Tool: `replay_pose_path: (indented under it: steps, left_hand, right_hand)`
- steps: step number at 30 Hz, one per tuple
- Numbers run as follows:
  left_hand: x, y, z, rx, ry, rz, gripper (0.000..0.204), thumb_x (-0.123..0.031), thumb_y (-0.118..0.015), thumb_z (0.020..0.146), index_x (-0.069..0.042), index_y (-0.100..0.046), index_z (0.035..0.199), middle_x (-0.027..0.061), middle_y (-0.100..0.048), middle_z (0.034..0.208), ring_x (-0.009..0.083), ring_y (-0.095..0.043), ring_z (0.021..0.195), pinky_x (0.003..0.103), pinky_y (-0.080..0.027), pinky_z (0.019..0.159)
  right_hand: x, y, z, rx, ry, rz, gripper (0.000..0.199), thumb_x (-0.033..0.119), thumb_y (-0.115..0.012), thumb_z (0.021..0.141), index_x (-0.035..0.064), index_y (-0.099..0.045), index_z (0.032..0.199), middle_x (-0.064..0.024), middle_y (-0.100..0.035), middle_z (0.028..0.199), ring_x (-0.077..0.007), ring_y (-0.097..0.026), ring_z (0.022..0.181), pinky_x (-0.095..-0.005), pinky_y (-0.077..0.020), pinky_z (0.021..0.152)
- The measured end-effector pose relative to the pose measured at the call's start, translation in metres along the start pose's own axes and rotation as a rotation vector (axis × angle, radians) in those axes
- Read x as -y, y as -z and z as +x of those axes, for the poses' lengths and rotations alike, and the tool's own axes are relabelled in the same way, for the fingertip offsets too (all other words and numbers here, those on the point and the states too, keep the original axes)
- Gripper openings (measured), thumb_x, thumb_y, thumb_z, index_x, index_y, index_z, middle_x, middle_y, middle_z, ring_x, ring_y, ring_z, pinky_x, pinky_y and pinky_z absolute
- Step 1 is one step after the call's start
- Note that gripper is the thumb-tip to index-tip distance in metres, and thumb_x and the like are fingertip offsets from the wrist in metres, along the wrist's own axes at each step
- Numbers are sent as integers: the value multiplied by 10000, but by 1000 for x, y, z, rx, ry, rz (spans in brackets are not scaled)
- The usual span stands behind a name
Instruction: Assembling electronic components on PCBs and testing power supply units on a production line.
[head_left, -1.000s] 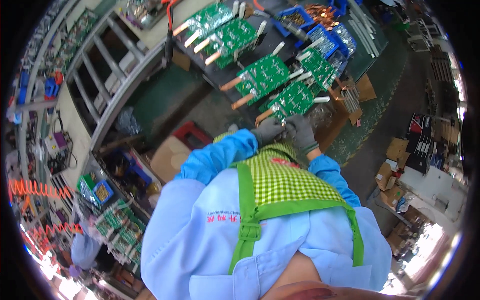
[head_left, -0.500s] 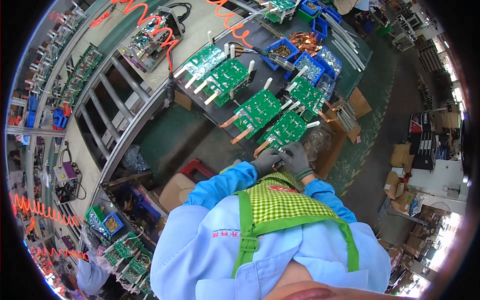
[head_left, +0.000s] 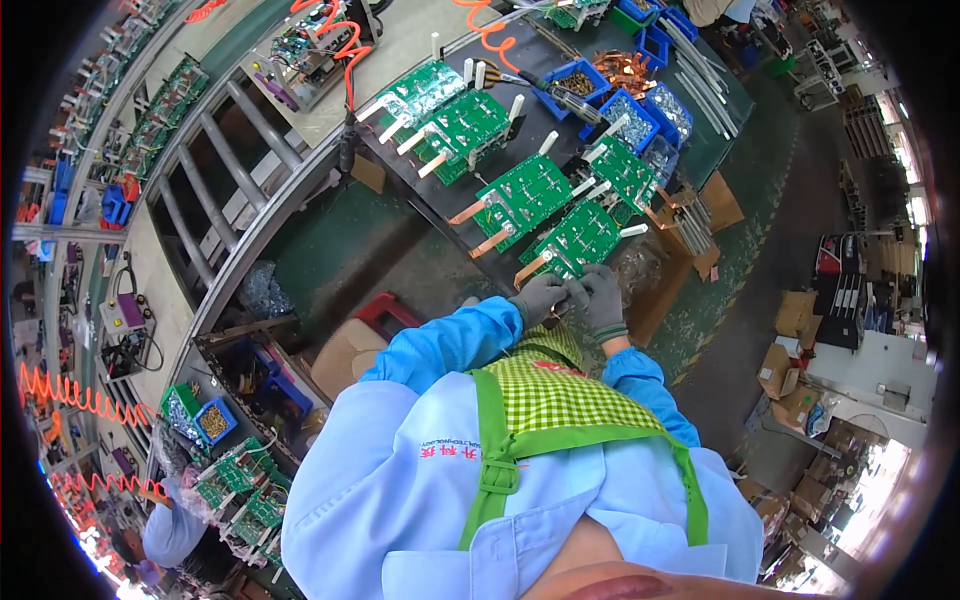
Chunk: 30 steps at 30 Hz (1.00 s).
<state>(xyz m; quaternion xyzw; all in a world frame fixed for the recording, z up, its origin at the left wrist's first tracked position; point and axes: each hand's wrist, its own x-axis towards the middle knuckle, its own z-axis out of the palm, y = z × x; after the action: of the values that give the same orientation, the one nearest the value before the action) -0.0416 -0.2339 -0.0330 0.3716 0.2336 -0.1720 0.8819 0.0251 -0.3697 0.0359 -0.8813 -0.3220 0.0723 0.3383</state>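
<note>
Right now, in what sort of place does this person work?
Probably an electronics assembly workshop: green circuit boards on the bench, blue parts bins and coiled orange cords suggest it.

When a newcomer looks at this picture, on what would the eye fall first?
Probably the green circuit boards, spread over the dark table at upper centre. Next, perhaps, the yellow-green checked apron in the lower middle, with the gloved left hand and right hand close together above it. The coiled orange hose at far left also stands out.

Green circuit board (head_left: pixel 582 236) — grey gloves (head_left: pixel 601 300), bright-blue sleeves (head_left: pixel 440 340) — yellow-green checked apron (head_left: pixel 560 398).
</note>
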Motion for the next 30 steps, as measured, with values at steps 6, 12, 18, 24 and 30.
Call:
replay_pose_path:
  steps: [6,12,18,24,30]
  left_hand:
    - [-3,2,2,9,29,25,168,-71,-590,888,56,-576,997,122,-631,855,176,-612,692,289,-480,583]
    - [-7,24,-21,164,-169,531,246,-166,-591,917,1,-587,1098,88,-639,862,174,-604,737,316,-481,632]
    - [-61,80,-115,-54,-27,856,363,-300,-595,949,-32,-595,1193,37,-613,934,94,-578,795,266,-487,709]
    - [-227,80,-157,41,-351,1035,246,-195,-619,925,-54,-621,1126,118,-666,983,199,-639,910,327,-503,822]
    - [-385,84,-76,38,-717,1294,316,-168,-647,869,-23,-592,1145,151,-637,963,297,-641,824,364,-509,731]
  right_hand:
    - [-4,0,-1,-20,42,23,183,193,-718,803,29,-637,803,-163,-600,1025,-316,-600,928,-395,-498,764]
    - [-18,23,1,-29,324,-71,176,188,-715,805,35,-628,804,-137,-619,974,-299,-611,871,-371,-501,727]
    - [-35,78,13,-236,86,-4,121,136,-657,800,30,-608,834,-114,-609,873,-283,-588,863,-382,-475,779]
    - [-4,141,98,-321,-14,-29,111,112,-637,845,16,-596,881,-126,-577,861,-274,-579,782,-356,-468,715]
    - [49,128,247,-283,80,-58,176,120,-672,828,29,-621,969,-113,-612,957,-260,-614,824,-334,-498,740]
